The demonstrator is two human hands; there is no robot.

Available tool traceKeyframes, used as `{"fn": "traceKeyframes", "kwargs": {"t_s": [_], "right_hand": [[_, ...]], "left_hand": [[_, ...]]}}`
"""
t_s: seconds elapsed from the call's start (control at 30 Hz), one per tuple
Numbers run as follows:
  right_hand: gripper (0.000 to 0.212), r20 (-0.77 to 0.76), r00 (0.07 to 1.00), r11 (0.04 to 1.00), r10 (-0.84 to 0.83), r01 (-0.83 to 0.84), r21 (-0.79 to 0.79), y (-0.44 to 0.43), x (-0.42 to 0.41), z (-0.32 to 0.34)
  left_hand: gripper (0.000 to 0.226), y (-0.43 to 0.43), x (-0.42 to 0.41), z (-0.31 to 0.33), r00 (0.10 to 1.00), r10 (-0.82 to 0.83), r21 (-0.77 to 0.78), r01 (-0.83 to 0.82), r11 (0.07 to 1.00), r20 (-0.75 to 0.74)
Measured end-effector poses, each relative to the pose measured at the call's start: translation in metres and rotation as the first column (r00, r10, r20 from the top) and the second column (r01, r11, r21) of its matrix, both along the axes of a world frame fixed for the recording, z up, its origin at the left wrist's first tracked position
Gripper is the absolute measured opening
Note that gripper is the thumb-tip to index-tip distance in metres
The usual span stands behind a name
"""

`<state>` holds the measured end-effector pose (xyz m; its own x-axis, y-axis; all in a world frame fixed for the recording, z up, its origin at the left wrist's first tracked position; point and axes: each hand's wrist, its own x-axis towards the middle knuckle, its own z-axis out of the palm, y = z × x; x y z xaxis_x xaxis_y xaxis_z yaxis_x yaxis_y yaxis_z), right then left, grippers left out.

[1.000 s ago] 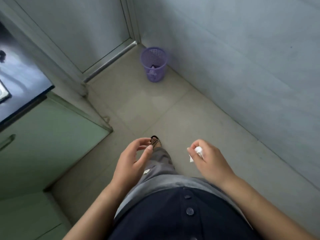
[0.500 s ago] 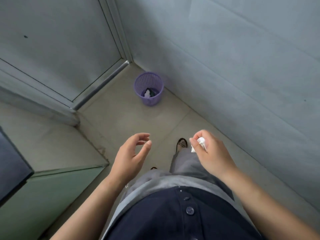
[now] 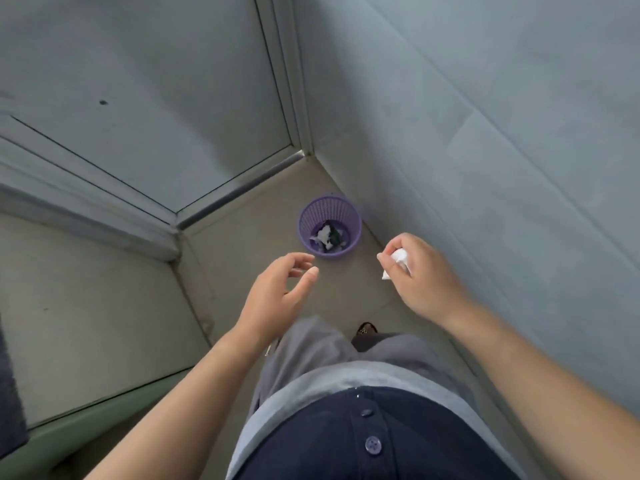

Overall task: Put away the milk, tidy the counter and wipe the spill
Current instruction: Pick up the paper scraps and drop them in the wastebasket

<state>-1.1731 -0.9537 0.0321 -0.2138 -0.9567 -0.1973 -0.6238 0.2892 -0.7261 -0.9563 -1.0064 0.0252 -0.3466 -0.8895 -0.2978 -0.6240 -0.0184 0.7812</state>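
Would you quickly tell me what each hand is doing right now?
Left hand: open, fingers loosely curled, holding nothing.
Right hand: closed on a crumpled white tissue, beside the purple bin.

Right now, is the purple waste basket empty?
No, the purple waste basket already holds crumpled white and dark scraps at its bottom.
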Motion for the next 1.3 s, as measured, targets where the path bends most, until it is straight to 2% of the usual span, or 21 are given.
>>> {"fn": "traceKeyframes", "kwargs": {"t_s": [0.1,0.3,0.53,0.7,0.8,1.03,1.13,1.3], "right_hand": [[0.008,0.019,0.999,0.999,0.026,-0.027,0.032,-0.044,-0.009,-0.007],[0.016,0.022,0.999,0.996,0.050,-0.051,0.067,-0.137,-0.010,-0.035],[0.019,0.070,0.995,0.992,0.068,-0.075,0.105,-0.231,-0.003,-0.114],[0.024,0.035,0.995,0.971,0.097,-0.103,0.215,-0.279,-0.014,-0.221],[0.028,0.017,0.991,0.959,0.134,-0.134,0.249,-0.301,-0.021,-0.306],[0.032,0.032,0.973,0.909,0.229,-0.226,0.350,-0.324,-0.025,-0.522],[0.035,0.046,0.964,0.892,0.263,-0.261,0.368,-0.332,-0.016,-0.592],[0.046,0.045,0.969,0.870,0.242,-0.237,0.432,-0.346,0.004,-0.672]], "left_hand": [[0.018,-0.042,-0.007,-0.007,1.000,0.000,0.019,0.000,1.000,0.028],[0.017,-0.139,-0.010,-0.034,0.997,0.019,0.074,-0.024,0.997,0.069],[0.019,-0.235,-0.023,-0.119,0.985,0.091,0.183,-0.117,0.976,0.144],[0.022,-0.280,-0.031,-0.229,0.965,0.161,0.258,-0.213,0.942,0.207],[0.026,-0.298,-0.038,-0.315,0.960,0.142,0.297,-0.212,0.931,0.240],[0.034,-0.309,-0.037,-0.514,0.940,0.218,0.159,-0.265,0.951,0.261],[0.041,-0.307,-0.036,-0.571,0.952,0.190,0.125,-0.224,0.966,0.239],[0.033,-0.299,-0.031,-0.620,0.961,0.220,0.073,-0.235,0.969,0.166]]}}
